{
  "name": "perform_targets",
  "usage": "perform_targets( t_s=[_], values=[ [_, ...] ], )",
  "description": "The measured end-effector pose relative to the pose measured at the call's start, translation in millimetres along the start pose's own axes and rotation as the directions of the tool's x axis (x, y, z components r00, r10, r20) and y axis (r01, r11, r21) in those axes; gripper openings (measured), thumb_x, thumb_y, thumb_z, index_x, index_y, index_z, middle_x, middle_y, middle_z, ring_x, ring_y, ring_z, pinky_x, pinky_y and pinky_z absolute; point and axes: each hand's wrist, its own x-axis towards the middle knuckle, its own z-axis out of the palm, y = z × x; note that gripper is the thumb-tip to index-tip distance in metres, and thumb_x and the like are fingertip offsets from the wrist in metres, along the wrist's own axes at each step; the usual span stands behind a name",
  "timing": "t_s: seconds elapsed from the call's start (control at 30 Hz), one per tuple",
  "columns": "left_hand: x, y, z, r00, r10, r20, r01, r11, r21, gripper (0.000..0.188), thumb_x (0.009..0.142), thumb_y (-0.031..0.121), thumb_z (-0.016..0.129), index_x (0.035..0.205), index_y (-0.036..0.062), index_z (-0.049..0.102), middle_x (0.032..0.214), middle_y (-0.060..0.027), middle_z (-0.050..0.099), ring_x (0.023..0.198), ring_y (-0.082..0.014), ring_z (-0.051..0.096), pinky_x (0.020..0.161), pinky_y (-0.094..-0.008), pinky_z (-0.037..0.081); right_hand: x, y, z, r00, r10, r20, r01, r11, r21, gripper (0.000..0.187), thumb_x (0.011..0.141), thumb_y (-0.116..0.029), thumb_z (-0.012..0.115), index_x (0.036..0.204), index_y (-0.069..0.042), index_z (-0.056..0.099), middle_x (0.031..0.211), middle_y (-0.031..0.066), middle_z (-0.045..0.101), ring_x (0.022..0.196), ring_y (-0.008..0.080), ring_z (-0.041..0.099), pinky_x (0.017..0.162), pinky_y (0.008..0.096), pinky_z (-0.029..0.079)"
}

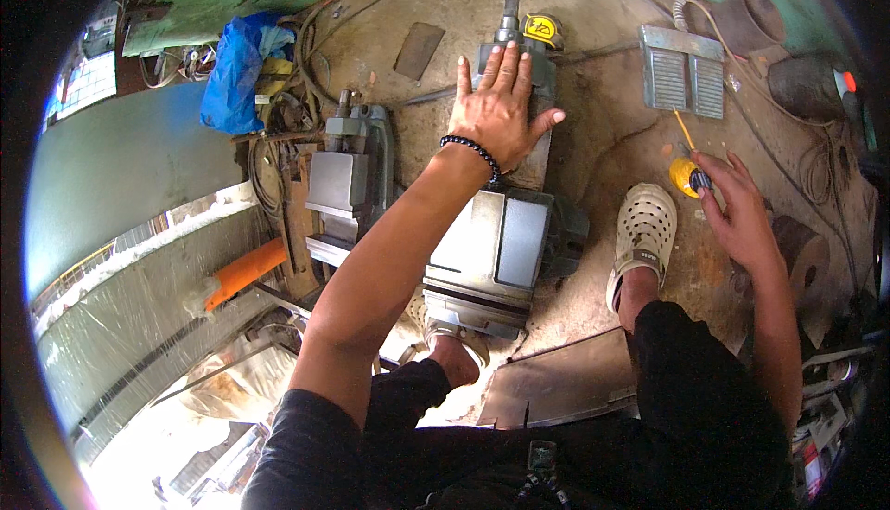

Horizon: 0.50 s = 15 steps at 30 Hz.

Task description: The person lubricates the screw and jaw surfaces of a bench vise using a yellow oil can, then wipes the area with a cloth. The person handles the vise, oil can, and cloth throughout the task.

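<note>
A grey machine vise (491, 236) stands on the floor between my feet. My left hand (499, 111) lies palm down on its far part, fingers stretched and nothing held; it covers some of the metal there. A yellow tape measure (542, 31) sits beside the vise's screw end (509, 17), just beyond my fingertips. To the right, above the floor near my shoe, my right hand (737, 204) is closed on a small yellow-and-black tool (688, 176). From it a thin yellow stem points away from me; its exact kind is unclear.
A second vise (341, 176) stands to the left, near a blue plastic bag (232, 74) and coiled hoses. Ahead on the right lies a grey foot pedal (681, 72) with a cable. Beyond are metal cylinders (746, 19). A metal sheet (561, 380) lies near my feet.
</note>
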Motion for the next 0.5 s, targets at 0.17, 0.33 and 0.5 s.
perform_targets(
  t_s=[0.17, 0.33, 0.5],
  values=[
    [-7.4, 2.6, 0.6, 0.999, -0.048, -0.024, 0.048, 0.999, 0.015, 0.093, 0.094, 0.071, 0.031, 0.152, -0.0013, 0.026, 0.159, -0.0217, 0.024, 0.149, -0.0333, 0.021, 0.117, -0.0631, 0.01, 2.1, 0.5, -1.4, 1.0, 0.001, 0.013, -0.001, 1.0, -0.004, 0.049, 0.087, 0.0, 0.055, 0.135, -0.005, 0.054, 0.124, 0.0206, 0.064, 0.116, 0.0344, 0.06, 0.118, 0.0508, 0.026],
    [-10.9, 6.7, -1.3, 0.999, -0.034, 0.015, 0.034, 0.999, -0.032, 0.094, 0.094, 0.071, 0.03, 0.151, -0.0035, 0.027, 0.158, -0.0238, 0.025, 0.149, -0.0348, 0.022, 0.118, -0.0627, 0.01, 3.9, 3.2, -2.9, 1.0, 0.018, 0.017, -0.018, 1.0, -0.016, 0.048, 0.087, 0.0, 0.056, 0.135, -0.004, 0.054, 0.124, 0.0205, 0.063, 0.116, 0.0344, 0.06, 0.118, 0.0503, 0.026],
    [4.6, 3.8, -0.4, 0.993, -0.104, -0.049, 0.101, 0.993, -0.058, 0.093, 0.095, 0.071, 0.029, 0.151, -0.0033, 0.027, 0.158, -0.024, 0.025, 0.148, -0.0359, 0.023, 0.118, -0.0618, 0.011, 3.7, 2.2, -1.6, 1.0, 0.001, 0.017, -0.001, 1.0, 0.001, 0.049, 0.086, 0.004, 0.055, 0.134, -0.002, 0.053, 0.127, 0.019, 0.062, 0.12, 0.0338, 0.058, 0.118, 0.0508, 0.025]
  ],
)
